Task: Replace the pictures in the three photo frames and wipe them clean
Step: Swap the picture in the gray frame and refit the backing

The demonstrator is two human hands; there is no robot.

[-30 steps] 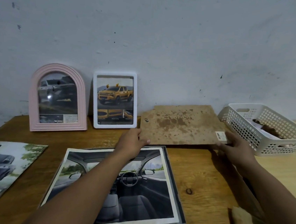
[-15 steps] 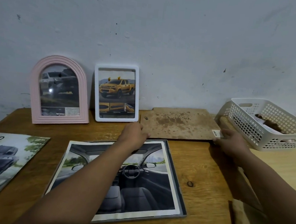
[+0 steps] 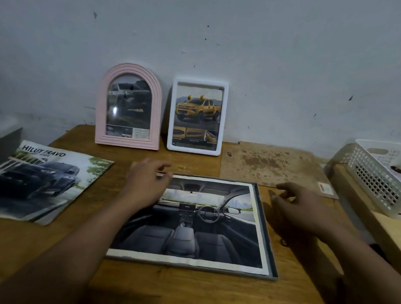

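- While the gray frame (image 3: 264, 232) lies flat on the wooden table (image 3: 179, 293), long axis running left-right, its car-interior picture (image 3: 194, 223) faces up.
- Left hand (image 3: 145, 185) hovers, fingers loose, empty.
- Right hand (image 3: 297, 209) likewise spread, holding nothing.

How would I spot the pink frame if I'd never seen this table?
Look to the wall at the back of the wooden table. Two small frames stand there side by side; the pink frame is the left one. Its arched top sets it apart from the rectangular white frame.
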